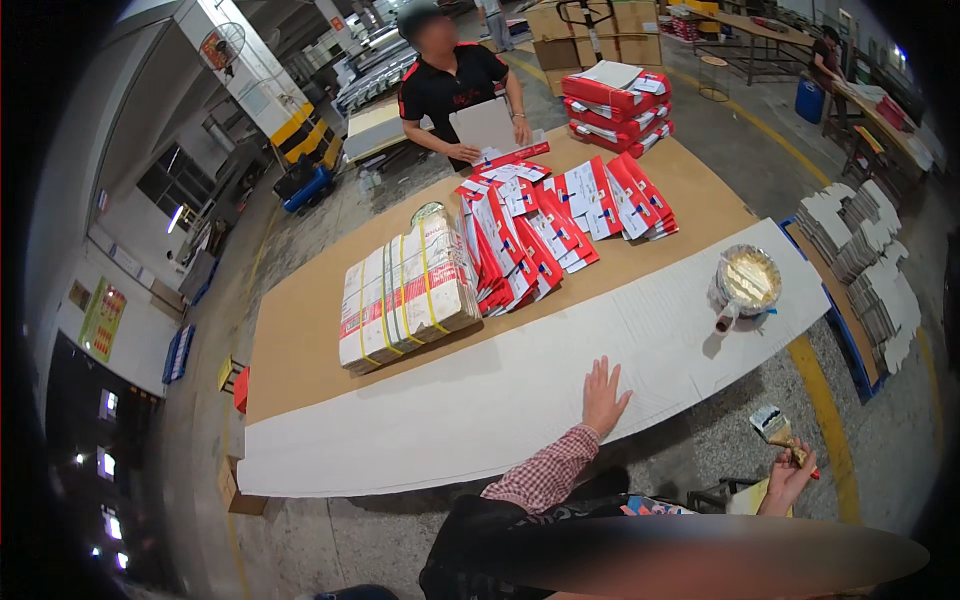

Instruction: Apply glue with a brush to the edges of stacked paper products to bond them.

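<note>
My left hand (pixel 602 398) lies flat, fingers spread, on the long white sheet (pixel 430 435) along the table's near side. My right hand (pixel 787 482) grips the handle of a wide paintbrush (pixel 771 426), held off the table's near right edge with its bristles pointing away from me. Pale stuff coats the bristles. On the right part of the sheet stands a round tub (pixel 750 277) with pale, paste-like contents; a dark reddish handle-like piece sticks out on its near side.
A strapped white-and-red bundle (pixel 410 295) stands left of many red-and-white packets (pixel 540 225) on the brown table top (pixel 300 325). Across the table a person (pixel 455 90) holds a grey-white board. Red packs (pixel 618 108) are piled at the far corner; stacked cardboard (pixel 865 265) sits on a blue pallet at right.
</note>
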Motion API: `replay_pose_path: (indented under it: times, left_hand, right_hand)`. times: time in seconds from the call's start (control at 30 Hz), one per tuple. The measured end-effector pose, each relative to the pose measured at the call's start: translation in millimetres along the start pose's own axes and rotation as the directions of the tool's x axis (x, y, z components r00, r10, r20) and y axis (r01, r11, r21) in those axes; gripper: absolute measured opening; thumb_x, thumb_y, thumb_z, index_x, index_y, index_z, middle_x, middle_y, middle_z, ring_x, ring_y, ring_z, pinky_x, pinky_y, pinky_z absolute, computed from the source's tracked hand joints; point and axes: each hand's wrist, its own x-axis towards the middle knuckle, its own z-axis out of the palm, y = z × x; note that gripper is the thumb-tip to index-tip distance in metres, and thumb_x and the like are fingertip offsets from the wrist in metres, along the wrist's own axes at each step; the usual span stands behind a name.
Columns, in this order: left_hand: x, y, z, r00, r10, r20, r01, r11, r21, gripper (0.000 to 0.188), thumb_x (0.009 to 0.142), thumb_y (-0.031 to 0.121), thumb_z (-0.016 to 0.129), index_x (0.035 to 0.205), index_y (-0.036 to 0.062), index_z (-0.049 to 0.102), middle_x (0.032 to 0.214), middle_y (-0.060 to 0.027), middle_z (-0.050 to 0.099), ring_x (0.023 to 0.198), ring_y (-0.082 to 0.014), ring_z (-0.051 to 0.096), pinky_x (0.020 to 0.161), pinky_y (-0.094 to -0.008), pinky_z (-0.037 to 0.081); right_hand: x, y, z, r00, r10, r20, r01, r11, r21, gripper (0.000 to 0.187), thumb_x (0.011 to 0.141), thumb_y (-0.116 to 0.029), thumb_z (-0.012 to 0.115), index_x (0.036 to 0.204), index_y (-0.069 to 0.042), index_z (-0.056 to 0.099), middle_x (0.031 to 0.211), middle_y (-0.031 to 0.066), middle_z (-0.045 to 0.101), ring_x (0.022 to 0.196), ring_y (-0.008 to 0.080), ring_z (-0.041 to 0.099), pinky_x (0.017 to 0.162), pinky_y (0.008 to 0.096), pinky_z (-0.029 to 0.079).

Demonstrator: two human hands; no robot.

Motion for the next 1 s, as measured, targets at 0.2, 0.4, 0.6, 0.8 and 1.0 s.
replay_pose_path:
  times: [0.2,0.4,0.6,0.8,1.0]
  left_hand:
    - [64,37,23,0.995,0.066,0.068,-0.067,0.998,0.015,0.066,0.088,0.038,0.057,0.139,0.0028,0.034,0.150,-0.0207,0.017,0.140,-0.0359,0.015,0.111,-0.0514,0.018]
    - [92,60,56,0.973,0.128,0.194,-0.132,0.991,0.004,0.068,0.089,0.041,0.053,0.141,0.0037,0.030,0.152,-0.0180,0.015,0.141,-0.0330,0.013,0.112,-0.0509,0.015]
    - [85,49,88,0.972,0.103,0.213,-0.115,0.992,0.046,0.069,0.092,0.044,0.048,0.143,0.0037,0.026,0.152,-0.0169,0.016,0.141,-0.0319,0.013,0.112,-0.0509,0.013]
    - [89,51,85,0.966,0.127,0.225,-0.154,0.983,0.104,0.068,0.093,0.046,0.043,0.143,0.0034,0.026,0.152,-0.0171,0.017,0.141,-0.0317,0.014,0.113,-0.0505,0.012]
    - [87,55,80,0.964,0.105,0.243,-0.137,0.984,0.116,0.070,0.092,0.048,0.043,0.144,0.0054,0.025,0.152,-0.0155,0.016,0.141,-0.0304,0.013,0.113,-0.0493,0.010]
  right_hand:
    - [31,1,45,0.992,0.003,0.130,-0.003,1.000,0.000,0.031,0.096,-0.032,0.051,0.105,-0.004,0.057,0.109,0.0125,0.060,0.072,0.0171,0.055,0.061,0.0268,0.048]
    - [53,-20,69,0.998,0.003,0.056,0.003,0.995,-0.102,0.030,0.096,-0.032,0.050,0.105,-0.004,0.057,0.109,0.0117,0.060,0.069,0.0152,0.055,0.060,0.0255,0.048]
    - [69,-21,93,1.000,-0.017,0.016,0.019,0.987,-0.162,0.030,0.095,-0.033,0.052,0.105,-0.005,0.057,0.108,0.0122,0.060,0.068,0.0150,0.055,0.059,0.0249,0.049]
    - [114,-10,118,0.992,0.104,0.078,-0.091,0.984,-0.154,0.031,0.095,-0.034,0.053,0.107,-0.005,0.057,0.110,0.0128,0.060,0.068,0.0163,0.057,0.060,0.0253,0.050]
    - [153,-17,142,0.962,0.202,0.184,-0.180,0.975,-0.131,0.031,0.095,-0.033,0.052,0.107,-0.004,0.057,0.111,0.0140,0.059,0.067,0.0165,0.058,0.059,0.0253,0.049]
